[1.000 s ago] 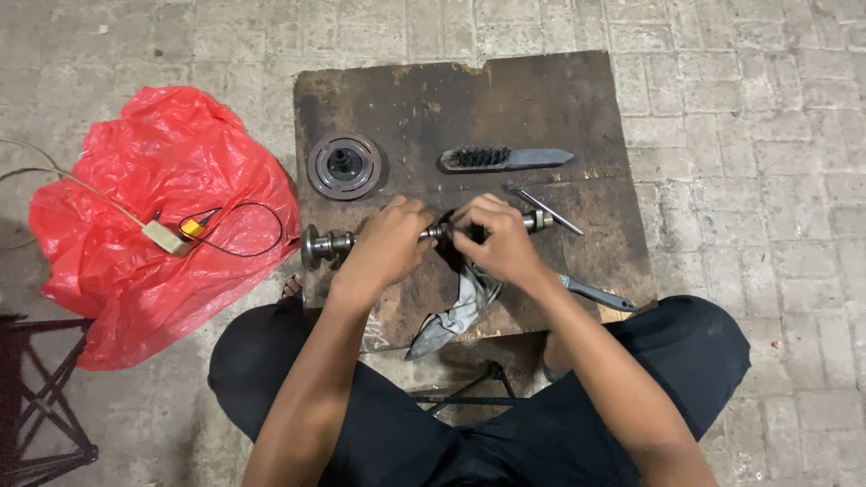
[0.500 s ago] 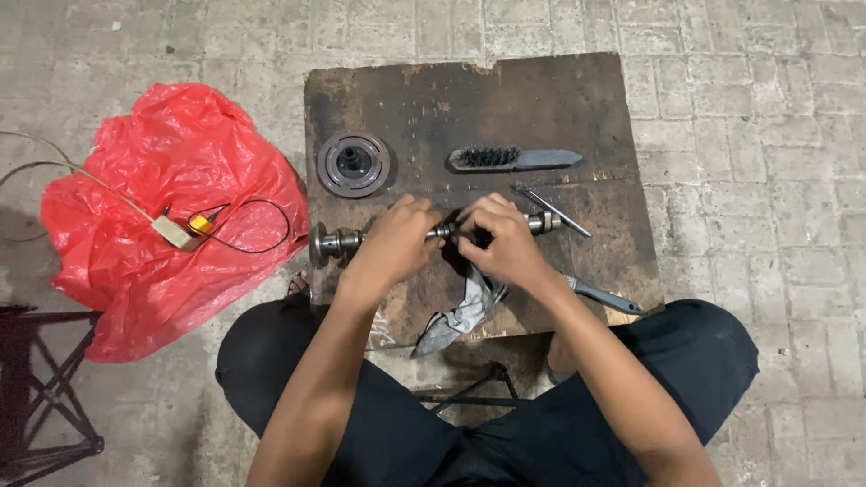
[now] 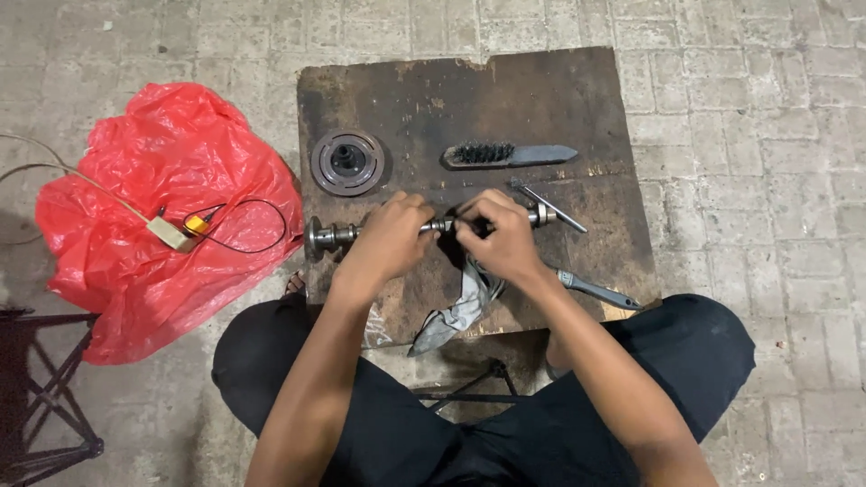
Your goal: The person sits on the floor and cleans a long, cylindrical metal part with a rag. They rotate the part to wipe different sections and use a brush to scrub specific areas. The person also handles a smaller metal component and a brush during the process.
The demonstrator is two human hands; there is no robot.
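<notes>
A long grey stepped metal shaft (image 3: 336, 235) is gripped by the closed left hand (image 3: 390, 236) and the closed right hand (image 3: 499, 238). A dark wire brush (image 3: 508, 155) lies at twelve o'clock on the worn wooden board (image 3: 541, 95), a round metal disc (image 3: 346, 161) at ten.

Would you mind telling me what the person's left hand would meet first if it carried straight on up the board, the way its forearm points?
The left hand grips the metal shaft. Going on up and slightly right along its forearm's line, it would cross only bare wooden board: the round metal disc lies to its left, the wire brush to its right. Heights are hard to judge.

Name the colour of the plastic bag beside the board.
Red; the plastic bag shows in the head view.
</notes>
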